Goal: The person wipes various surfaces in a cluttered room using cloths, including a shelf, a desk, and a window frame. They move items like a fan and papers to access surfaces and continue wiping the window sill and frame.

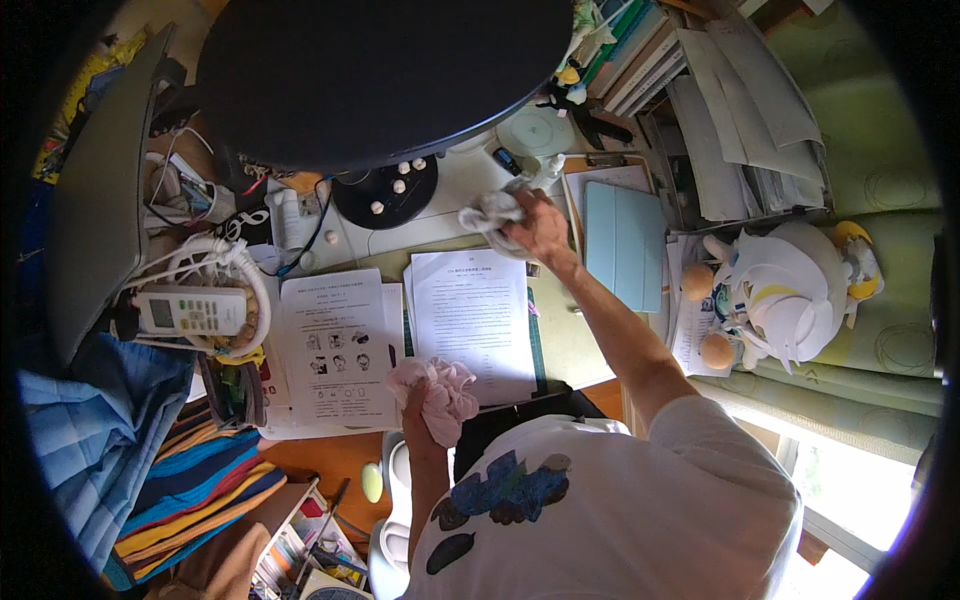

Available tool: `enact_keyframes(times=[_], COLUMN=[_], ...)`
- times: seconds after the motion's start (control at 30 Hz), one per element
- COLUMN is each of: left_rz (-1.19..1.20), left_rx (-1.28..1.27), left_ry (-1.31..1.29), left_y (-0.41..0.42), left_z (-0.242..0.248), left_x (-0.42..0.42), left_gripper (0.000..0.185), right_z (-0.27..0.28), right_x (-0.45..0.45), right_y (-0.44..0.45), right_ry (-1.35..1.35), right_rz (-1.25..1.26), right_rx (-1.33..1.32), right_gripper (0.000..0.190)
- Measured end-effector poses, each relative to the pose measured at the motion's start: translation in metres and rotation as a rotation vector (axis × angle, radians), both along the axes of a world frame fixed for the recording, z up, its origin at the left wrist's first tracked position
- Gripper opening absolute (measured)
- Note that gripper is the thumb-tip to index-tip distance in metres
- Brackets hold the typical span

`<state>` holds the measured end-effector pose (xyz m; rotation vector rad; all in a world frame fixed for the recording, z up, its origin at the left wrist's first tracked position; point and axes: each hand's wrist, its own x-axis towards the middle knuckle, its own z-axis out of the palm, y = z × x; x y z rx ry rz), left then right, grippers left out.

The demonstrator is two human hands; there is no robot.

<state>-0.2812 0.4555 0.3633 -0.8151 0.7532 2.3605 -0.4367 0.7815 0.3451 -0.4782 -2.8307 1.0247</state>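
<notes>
My left hand (417, 420) grips a crumpled pink cloth (444, 396) at the near edge of the desk, over the lower edge of the printed papers. With my right hand (541, 229) I hold a bunched grey-white cloth (491, 214) above the far part of the desk, beside a small white bottle (550, 171). Between the hands lies a stack of printed sheets (471, 322) on a green cutting mat (535, 337). More printed sheets with small pictures (337, 337) lie to its left. A light blue tablet case (624, 244) rests right of my right hand.
A large black monitor (390, 67) overhangs the back, its round black base (390, 196) holding several small pale objects. At left stands a basket (259, 300) with a white remote control (191, 310). White plush toys (787, 289) and a paper rack (750, 127) are at right.
</notes>
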Motion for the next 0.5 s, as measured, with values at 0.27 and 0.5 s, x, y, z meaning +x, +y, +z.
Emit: enact_keyframes(times=[0.27,0.5], left_rz=[-0.136,-0.163], left_rx=[-0.011,0.048], left_ry=[0.084,0.121], left_y=[0.047,0.068], left_z=[0.022,0.05], left_x=[-0.031,-0.054], left_gripper=[0.042,0.038], right_z=[-0.061,-0.068], right_x=[0.02,0.037], right_y=[0.022,0.064], right_ry=[-0.189,0.101], right_rz=[-0.078,-0.071], right_rx=[0.319,-1.353], right_gripper=[0.07,0.05])
